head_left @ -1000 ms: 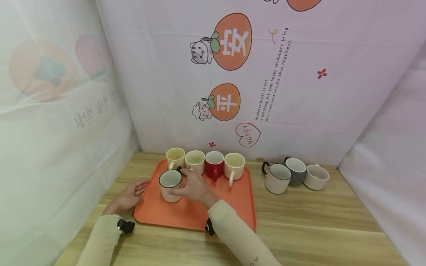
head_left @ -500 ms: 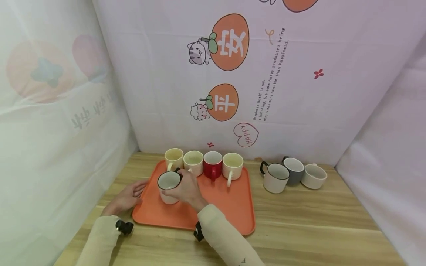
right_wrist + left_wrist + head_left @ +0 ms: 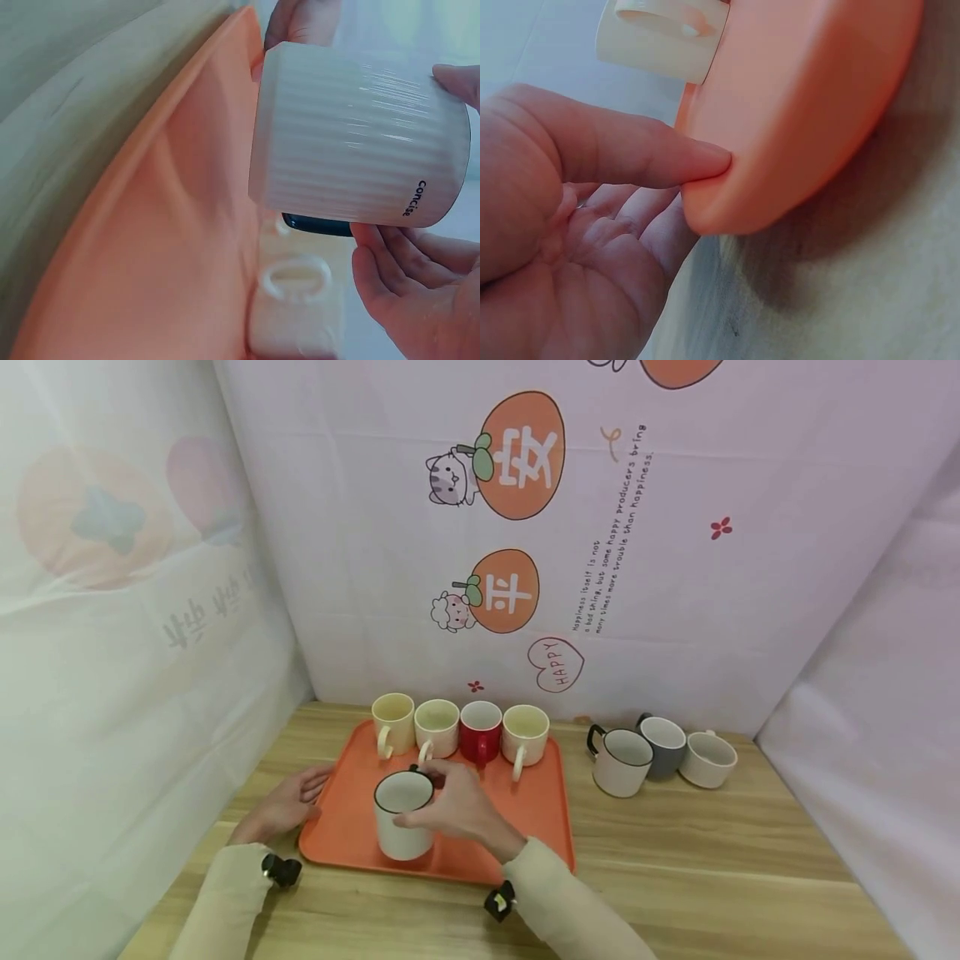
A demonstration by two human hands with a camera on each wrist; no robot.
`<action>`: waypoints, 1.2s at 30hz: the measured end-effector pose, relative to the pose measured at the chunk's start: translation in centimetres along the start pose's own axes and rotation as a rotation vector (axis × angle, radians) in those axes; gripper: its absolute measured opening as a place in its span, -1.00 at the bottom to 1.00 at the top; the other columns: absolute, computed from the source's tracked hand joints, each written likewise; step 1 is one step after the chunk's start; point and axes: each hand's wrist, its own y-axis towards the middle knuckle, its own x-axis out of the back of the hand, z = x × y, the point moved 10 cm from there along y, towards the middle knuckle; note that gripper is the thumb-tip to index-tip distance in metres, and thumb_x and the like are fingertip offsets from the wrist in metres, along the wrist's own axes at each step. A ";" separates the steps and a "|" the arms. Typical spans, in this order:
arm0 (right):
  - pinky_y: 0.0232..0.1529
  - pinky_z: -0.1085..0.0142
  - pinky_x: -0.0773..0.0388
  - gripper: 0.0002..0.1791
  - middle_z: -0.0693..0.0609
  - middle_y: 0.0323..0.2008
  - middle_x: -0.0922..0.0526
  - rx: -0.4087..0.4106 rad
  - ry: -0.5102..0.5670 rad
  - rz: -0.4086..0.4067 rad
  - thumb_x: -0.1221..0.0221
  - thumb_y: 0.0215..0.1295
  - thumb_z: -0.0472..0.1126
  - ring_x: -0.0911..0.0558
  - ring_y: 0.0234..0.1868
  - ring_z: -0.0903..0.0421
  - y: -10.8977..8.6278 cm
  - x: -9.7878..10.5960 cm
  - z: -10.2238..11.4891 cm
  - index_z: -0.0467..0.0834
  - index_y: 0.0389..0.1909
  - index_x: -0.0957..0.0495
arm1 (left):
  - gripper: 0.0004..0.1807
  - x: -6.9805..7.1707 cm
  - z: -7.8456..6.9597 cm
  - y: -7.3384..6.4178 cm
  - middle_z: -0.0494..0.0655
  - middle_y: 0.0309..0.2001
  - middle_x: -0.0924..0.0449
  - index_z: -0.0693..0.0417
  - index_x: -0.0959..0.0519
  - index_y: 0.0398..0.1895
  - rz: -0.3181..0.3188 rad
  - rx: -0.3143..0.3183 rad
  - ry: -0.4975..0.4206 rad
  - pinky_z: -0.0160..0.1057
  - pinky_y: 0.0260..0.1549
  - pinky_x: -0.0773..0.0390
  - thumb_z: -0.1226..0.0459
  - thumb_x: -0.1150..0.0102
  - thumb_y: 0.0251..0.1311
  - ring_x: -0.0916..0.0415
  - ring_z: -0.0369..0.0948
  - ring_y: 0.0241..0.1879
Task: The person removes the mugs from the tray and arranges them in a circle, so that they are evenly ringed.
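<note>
My right hand [image 3: 465, 806] holds a white mug [image 3: 401, 839] with a black rim and black handle. The thumb lies on the near side of its rim, the fingers by the handle. In the right wrist view the ribbed mug [image 3: 360, 135] bears the word "concise" and appears raised off the orange tray [image 3: 517, 827]. At the tray's left edge, my left hand [image 3: 283, 810] grips it. Seen from the left wrist, the thumb [image 3: 697, 161] presses on the rim while the fingers go behind the outside, their tips hidden.
Along the tray's back stand a yellow mug [image 3: 399, 731], a cream mug [image 3: 437, 739], a red mug [image 3: 474, 745] and another cream mug [image 3: 527, 750]. Right of the tray, on the wooden table [image 3: 697, 877], are a black-rimmed white mug [image 3: 621, 777], a grey mug [image 3: 666, 760] and a low white cup [image 3: 707, 772].
My right hand has closed more firmly round the white mug and carried it right and nearer to me, uncovering the yellow mug's handle. The left hand stays on the tray edge.
</note>
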 end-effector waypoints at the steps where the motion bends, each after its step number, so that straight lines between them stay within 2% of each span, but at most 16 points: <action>1: -0.12 0.35 -0.66 -0.42 0.24 -0.23 -0.77 0.004 -0.012 0.003 -0.62 -0.11 0.13 -0.70 -0.17 0.25 -0.5 0.6 0.0 0.06 -0.03 -0.70 | -0.07 -0.1 0.0 0.0 0.47 0.64 0.02 0.42 -0.01 0.65 0.004 -0.003 -0.006 -0.28 0.28 -0.61 0.67 -0.04 0.15 0.05 0.36 0.63; 4: -0.06 0.29 -0.65 -0.39 0.19 -0.18 -0.78 0.018 -0.043 0.006 -0.62 -0.10 0.12 -0.71 -0.10 0.18 -1.9 2.6 -0.3 0.05 0.01 -0.70 | -0.06 -0.2 -0.1 -0.1 0.48 0.64 0.05 0.43 0.01 0.65 0.009 -0.005 -0.011 -0.38 0.21 -0.59 0.66 -0.04 0.14 0.08 0.38 0.63; 7: -0.05 0.25 -0.64 -0.35 0.17 -0.14 -0.78 0.002 -0.079 -0.010 -0.62 -0.12 0.12 -0.71 -0.07 0.15 -3.2 4.7 -1.0 0.05 0.06 -0.69 | -0.06 -0.2 0.0 -0.1 0.47 0.65 0.06 0.42 0.01 0.66 0.008 -0.002 -0.008 -0.39 0.22 -0.58 0.66 -0.04 0.15 0.09 0.37 0.63; 12: -0.04 0.26 -0.66 -0.32 0.14 -0.13 -0.78 -0.032 -0.100 -0.069 -0.65 -0.16 0.02 -0.70 -0.10 0.15 -5.7 8.9 -2.5 0.02 0.08 -0.68 | -0.06 -0.1 0.0 0.1 0.47 0.65 0.05 0.43 0.01 0.66 0.012 -0.009 0.025 -0.20 0.37 -0.56 0.66 -0.04 0.16 0.07 0.38 0.62; 15: -0.03 0.28 -0.69 -0.29 0.09 -0.11 -0.80 -0.027 -0.096 -0.114 -0.68 -0.19 -0.07 -0.73 -0.11 0.12 -7.5 11.9 -3.3 -0.03 0.10 -0.70 | -0.07 -0.1 0.1 0.2 0.46 0.65 0.04 0.42 0.00 0.65 0.008 -0.002 0.020 -0.13 0.40 -0.54 0.66 -0.04 0.16 0.07 0.36 0.63; 18: -0.06 0.32 -0.69 -0.26 0.04 -0.11 -0.81 -0.012 -0.133 -0.172 -0.69 -0.20 -0.10 -0.74 -0.12 0.13 -9.6 15.3 -4.3 -0.11 0.12 -0.70 | -0.07 -0.1 0.1 0.1 0.49 0.64 0.06 0.45 0.02 0.65 0.019 -0.007 0.025 -0.18 0.37 -0.56 0.65 -0.06 0.17 0.08 0.38 0.62; 21: -0.09 0.39 -0.67 -0.25 0.01 -0.15 -0.82 -0.009 -0.203 -0.239 -0.69 -0.20 -0.12 -0.73 -0.16 0.23 -11.8 19.0 -5.8 -0.17 0.12 -0.70 | -0.07 -0.1 0.1 0.1 0.50 0.64 0.06 0.47 0.01 0.64 0.019 -0.004 0.023 -0.27 0.32 -0.58 0.64 -0.08 0.17 0.07 0.38 0.62; 23: -0.12 0.43 -0.65 -0.26 -0.02 -0.15 -0.81 -0.045 -0.267 -0.285 -0.69 -0.18 -0.10 -0.71 -0.15 0.28 -13.4 21.7 -6.7 -0.17 0.12 -0.68 | -0.07 0.0 0.2 0.0 0.49 0.63 0.05 0.47 0.01 0.64 0.013 -0.001 0.019 -0.25 0.33 -0.57 0.64 -0.09 0.16 0.06 0.37 0.62; 27: -0.14 0.41 -0.59 -0.21 -0.14 -0.04 -0.81 -0.189 -0.445 -0.356 -0.66 -0.09 0.08 -0.73 -0.04 0.13 -16.8 27.2 -9.1 -0.17 0.17 -0.64 | -0.07 0.1 0.2 0.1 0.48 0.64 0.04 0.46 0.00 0.64 0.010 0.006 0.023 -0.07 0.42 -0.50 0.63 -0.10 0.16 0.06 0.35 0.63; 30: -0.19 0.49 -0.53 -0.17 -0.25 0.04 -0.79 -0.280 -0.515 -0.406 -0.61 -0.02 0.16 -0.68 -0.09 0.36 -19.3 31.3 -11.3 -0.19 0.22 -0.62 | -0.06 0.1 0.2 0.2 0.48 0.64 0.05 0.46 0.01 0.64 0.010 0.006 0.015 -0.04 0.43 -0.49 0.64 -0.09 0.15 0.07 0.35 0.63; 33: -0.32 0.59 -0.41 -0.16 -0.33 0.03 -0.78 -0.339 -0.553 -0.490 -0.59 0.00 0.19 -0.45 -0.26 0.68 -21.6 35.3 -13.5 -0.23 0.21 -0.63 | -0.06 0.1 0.2 0.2 0.48 0.64 0.06 0.46 0.01 0.64 0.014 0.005 0.001 -0.14 0.40 -0.53 0.65 -0.08 0.15 0.08 0.35 0.63; 34: -0.35 0.57 -0.39 -0.18 -0.32 -0.01 -0.79 -0.353 -0.578 -0.516 -0.58 0.00 0.21 -0.40 -0.31 0.71 -22.2 36.5 -14.1 -0.24 0.18 -0.64 | -0.06 0.1 0.2 0.1 0.48 0.64 0.06 0.47 0.02 0.64 0.016 0.006 -0.004 -0.15 0.39 -0.54 0.65 -0.08 0.14 0.08 0.36 0.63; 36: -0.35 0.48 -0.36 -0.15 -0.33 -0.03 -0.79 -0.404 -0.632 -0.556 -0.54 0.01 0.30 -0.48 -0.33 0.56 -23.3 38.5 -15.4 -0.25 0.15 -0.65 | -0.05 0.0 0.2 0.0 0.49 0.64 0.07 0.47 0.03 0.64 0.019 0.011 -0.006 -0.17 0.38 -0.55 0.66 -0.08 0.14 0.09 0.36 0.63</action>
